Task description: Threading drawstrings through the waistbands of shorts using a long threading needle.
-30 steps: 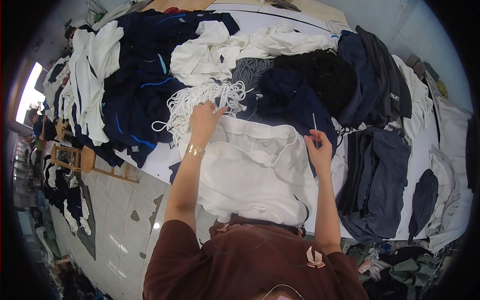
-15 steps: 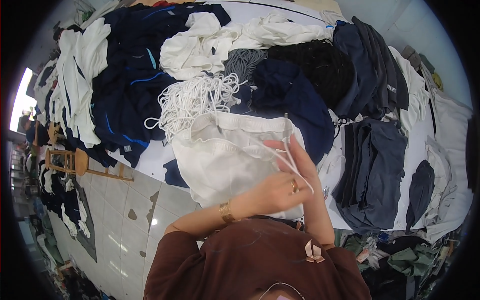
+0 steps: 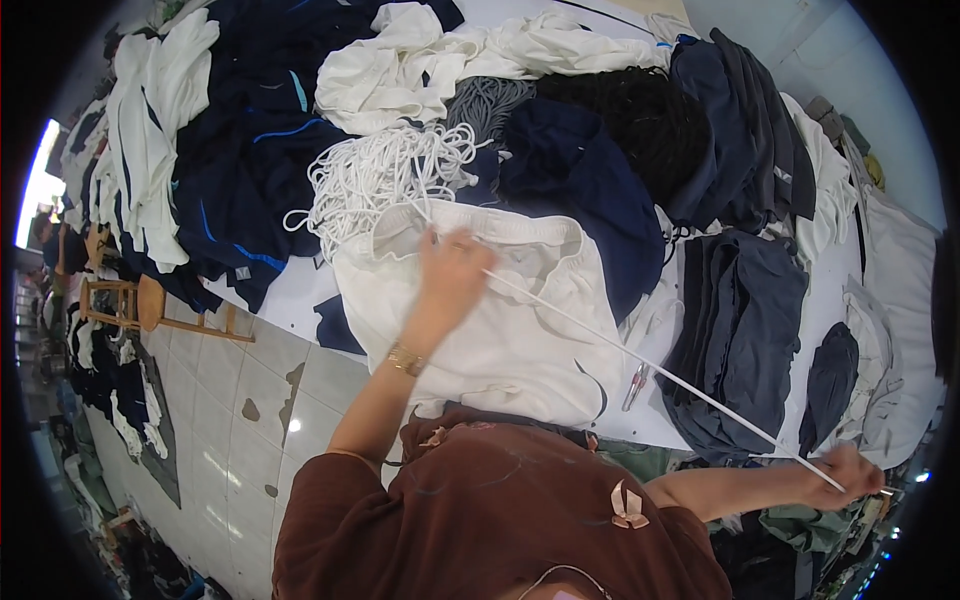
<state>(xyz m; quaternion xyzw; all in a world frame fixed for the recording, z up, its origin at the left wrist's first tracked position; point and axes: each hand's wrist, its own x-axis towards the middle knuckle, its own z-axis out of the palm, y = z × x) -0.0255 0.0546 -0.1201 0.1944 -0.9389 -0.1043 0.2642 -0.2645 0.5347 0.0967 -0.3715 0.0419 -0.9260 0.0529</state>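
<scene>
A white garment [image 3: 520,330] with an elastic waistband lies flat on the table in front of me. My left hand [image 3: 450,270] presses on its waistband, fingers closed around a white cord [image 3: 640,358]. The cord runs taut from that hand down to the right. My right hand [image 3: 850,470] is pulled far out to the lower right and grips the cord's end. A loose bundle of white cords [image 3: 375,180] lies just behind the garment.
Piles of navy clothing [image 3: 240,150], white clothing [image 3: 420,60] and black cords [image 3: 630,110] cover the far table. Folded dark grey garments [image 3: 745,330] lie at right. Small scissors [image 3: 634,386] rest on the table edge. A wooden stool [image 3: 130,305] stands on the tiled floor at left.
My right hand has swung from over the garment far out to the lower right, drawing the cord taut. My left hand moved up onto the waistband.
</scene>
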